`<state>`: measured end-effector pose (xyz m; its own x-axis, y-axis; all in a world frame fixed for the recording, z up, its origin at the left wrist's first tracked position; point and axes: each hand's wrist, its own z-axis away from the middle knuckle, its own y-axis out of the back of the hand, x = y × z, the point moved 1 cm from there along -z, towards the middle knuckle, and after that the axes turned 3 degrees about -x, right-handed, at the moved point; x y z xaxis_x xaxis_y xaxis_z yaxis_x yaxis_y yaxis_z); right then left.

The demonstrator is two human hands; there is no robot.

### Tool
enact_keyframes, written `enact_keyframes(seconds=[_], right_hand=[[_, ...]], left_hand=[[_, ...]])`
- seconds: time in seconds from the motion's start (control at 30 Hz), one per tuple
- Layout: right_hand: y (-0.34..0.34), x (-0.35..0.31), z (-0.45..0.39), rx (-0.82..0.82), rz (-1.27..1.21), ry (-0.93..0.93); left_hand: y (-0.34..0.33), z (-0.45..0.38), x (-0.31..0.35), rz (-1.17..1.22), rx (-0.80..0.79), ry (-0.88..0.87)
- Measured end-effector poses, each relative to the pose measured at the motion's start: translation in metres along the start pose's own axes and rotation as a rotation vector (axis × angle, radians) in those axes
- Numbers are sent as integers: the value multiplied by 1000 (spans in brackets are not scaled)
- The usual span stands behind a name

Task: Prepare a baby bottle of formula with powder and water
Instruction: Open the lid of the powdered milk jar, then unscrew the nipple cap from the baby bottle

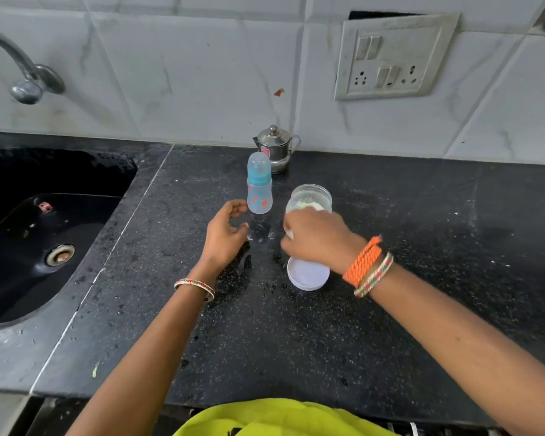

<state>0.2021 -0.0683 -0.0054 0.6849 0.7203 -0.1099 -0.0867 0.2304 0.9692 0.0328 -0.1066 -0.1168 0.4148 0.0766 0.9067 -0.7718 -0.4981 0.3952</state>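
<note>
A baby bottle with a blue collar and clear cap stands upright at the back of the black counter. Right of it is an open clear jar with white powder inside. Its white lid lies flat nearer me, partly under my right wrist. My right hand hovers in front of the jar, fingers curled round a small white thing, mostly hidden. My left hand is just left of the bottle, fingers loosely curved, beside a faint clear glass; I cannot see contact.
A small steel pot with a lid stands behind the bottle against the tiled wall. A black sink with a tap fills the left. A switch-and-socket plate is on the wall. Wet patches mark the counter near my hands.
</note>
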Motion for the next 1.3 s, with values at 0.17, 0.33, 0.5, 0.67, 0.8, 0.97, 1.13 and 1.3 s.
enact_keyframes(seconds=[0.17,0.33,0.5,0.67,0.8,0.97,1.13,1.3], right_hand=[[36,-1,-79,360,-232,66],[32,-15,-141,130,-114,50],[24,-31,-139,144,-230,118],[19,-56,-120,81,-286,216],[14,-67,-119,14,-264,324],[30,-67,-109,-138,-212,491],[26,-72,-104,-185,-20,405],[21,-84,-98,-42,154,290]], left_hand=[[2,-21,2,-15,31,36],[2,-26,4,-45,19,28],[22,-11,-6,1,55,5],[35,10,-15,37,38,-43],[39,20,-26,157,-8,-8],[43,23,-29,179,-55,-8],[43,27,-36,179,-49,5],[41,28,-36,152,-35,25]])
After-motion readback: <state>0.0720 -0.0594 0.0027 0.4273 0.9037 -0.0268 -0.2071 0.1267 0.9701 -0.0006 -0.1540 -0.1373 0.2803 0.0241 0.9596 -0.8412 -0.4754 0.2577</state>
